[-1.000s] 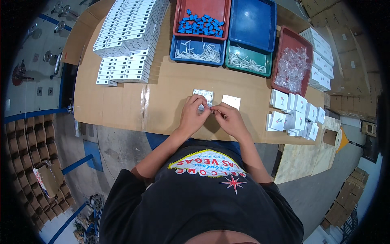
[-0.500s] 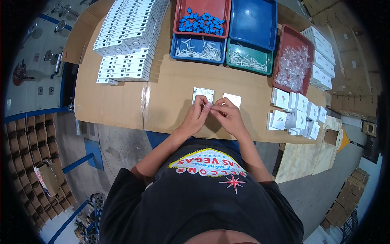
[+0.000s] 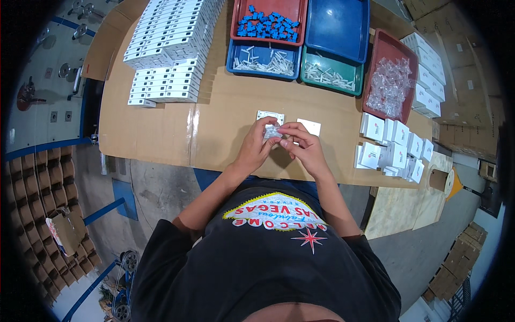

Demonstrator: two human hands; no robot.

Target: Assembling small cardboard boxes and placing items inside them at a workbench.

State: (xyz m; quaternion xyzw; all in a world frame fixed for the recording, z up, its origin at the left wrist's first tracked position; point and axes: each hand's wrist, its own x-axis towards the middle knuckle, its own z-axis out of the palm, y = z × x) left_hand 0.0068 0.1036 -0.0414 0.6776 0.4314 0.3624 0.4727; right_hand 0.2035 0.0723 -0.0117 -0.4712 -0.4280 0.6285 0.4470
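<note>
Close together over the near middle of the table, my two hands share a small clear plastic bag. My left hand (image 3: 254, 148) pinches the crinkled clear bag (image 3: 272, 131) between thumb and fingers. From the other side my right hand (image 3: 307, 150) is closed too, its fingertips at the bag's right edge. Whether anything lies inside the bag is too small to tell. Just beyond my left fingers lies a white plate-like part (image 3: 271, 114) with small markings, partly covered by the hand. A plain white flat piece (image 3: 313, 127) rests beyond my right hand.
White boxed units (image 3: 169, 43) stand in tall stacks at far left. Trays at the back include red (image 3: 268, 5) with blue pieces, blue (image 3: 263, 76) and green (image 3: 327, 88) with white sticks. A red tray (image 3: 394, 40) holds clear bags. Small white boxes (image 3: 397, 155) sit at right.
My fingers have parted slightly, and the clear bag now shows between them. My right hand has shifted its grip a little; the trays and stacks stay put.
</note>
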